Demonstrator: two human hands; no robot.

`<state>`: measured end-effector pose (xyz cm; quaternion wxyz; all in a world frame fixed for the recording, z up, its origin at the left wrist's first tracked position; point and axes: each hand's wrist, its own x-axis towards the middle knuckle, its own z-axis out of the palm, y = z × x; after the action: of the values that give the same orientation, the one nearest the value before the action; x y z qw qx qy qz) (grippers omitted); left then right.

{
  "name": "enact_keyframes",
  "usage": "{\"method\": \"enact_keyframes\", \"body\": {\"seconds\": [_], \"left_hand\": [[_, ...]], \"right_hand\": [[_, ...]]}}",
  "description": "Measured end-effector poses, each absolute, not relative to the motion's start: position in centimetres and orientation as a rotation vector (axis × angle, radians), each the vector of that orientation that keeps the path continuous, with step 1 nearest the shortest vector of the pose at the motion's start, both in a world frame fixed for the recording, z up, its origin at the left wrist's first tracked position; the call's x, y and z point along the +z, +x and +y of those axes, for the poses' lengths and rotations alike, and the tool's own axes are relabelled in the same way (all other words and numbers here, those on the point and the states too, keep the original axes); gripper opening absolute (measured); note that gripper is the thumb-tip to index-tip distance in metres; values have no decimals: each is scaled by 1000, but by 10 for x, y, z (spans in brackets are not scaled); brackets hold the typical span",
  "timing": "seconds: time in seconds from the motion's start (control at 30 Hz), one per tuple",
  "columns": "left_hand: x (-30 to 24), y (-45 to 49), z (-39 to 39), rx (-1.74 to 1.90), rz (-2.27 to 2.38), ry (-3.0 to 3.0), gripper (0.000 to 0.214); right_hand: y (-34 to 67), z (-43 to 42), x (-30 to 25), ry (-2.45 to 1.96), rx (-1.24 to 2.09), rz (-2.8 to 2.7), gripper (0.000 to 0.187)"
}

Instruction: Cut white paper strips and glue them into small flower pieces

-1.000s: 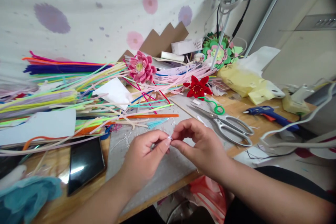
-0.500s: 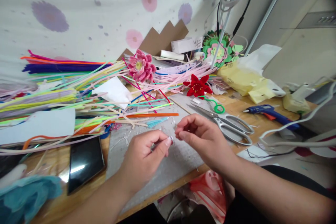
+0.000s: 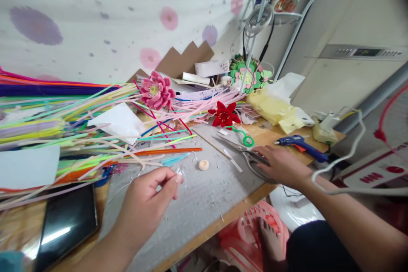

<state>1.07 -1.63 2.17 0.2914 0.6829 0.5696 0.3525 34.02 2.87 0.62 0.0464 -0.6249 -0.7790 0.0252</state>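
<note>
My left hand [image 3: 149, 199] is closed in a pinch over the grey mat [image 3: 197, 216], holding a small whitish piece [image 3: 179, 173] between thumb and forefinger; its exact kind is too small to make out. Off to the right, my right hand [image 3: 280, 162] has its fingers wrapped over the handles of the metal scissors [image 3: 237, 145], which still lie on the mat with their blades pointing left. A small round beige disc [image 3: 203, 165] sits between the two hands. Close to the scissors are a narrow white strip [image 3: 234, 161] and a thin stick [image 3: 208, 142].
Bundles of coloured pipe cleaners [image 3: 79, 114] cover the left. Behind the mat stand a pink flower [image 3: 156, 91] and a red flower [image 3: 224, 114] with a green stem. A blue glue gun [image 3: 301, 144] and white cable [image 3: 353, 153] lie right. A phone [image 3: 66, 225] lies left.
My right hand has moved from beside my left hand over to the scissors' handles. The beige disc now shows on the mat. The view has shifted to the right.
</note>
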Motion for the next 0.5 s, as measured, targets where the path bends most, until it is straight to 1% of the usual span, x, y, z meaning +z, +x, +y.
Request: {"method": "enact_keyframes", "body": {"seconds": [0.07,0.17,0.23,0.27,0.33,0.4,0.47,0.5], "left_hand": [[21,10,-14,971,1506,1793,35],[20,11,-11,1042,1492,1707,34],[19,12,-9,1086,1495,1638,32],[19,12,-8,1101,1502,1614,30],[19,12,-7,1135,1523,1601,27],[19,11,-6,1190,1538,1621,24],[19,10,-4,1275,1535,1626,24],[18,9,-4,1316,1524,1609,23]], "right_hand": [[343,33,1,-1930,144,-2365,43],[343,37,1,-1948,156,-2282,44],[341,34,5,-1952,181,-2154,44],[340,30,7,-1925,258,-2050,43],[332,19,13,-1801,583,-1799,45],[316,2,16,-1611,1043,-1573,55],[297,-18,18,-1448,1433,-1481,65],[287,-28,19,-1387,1547,-1471,64]]}}
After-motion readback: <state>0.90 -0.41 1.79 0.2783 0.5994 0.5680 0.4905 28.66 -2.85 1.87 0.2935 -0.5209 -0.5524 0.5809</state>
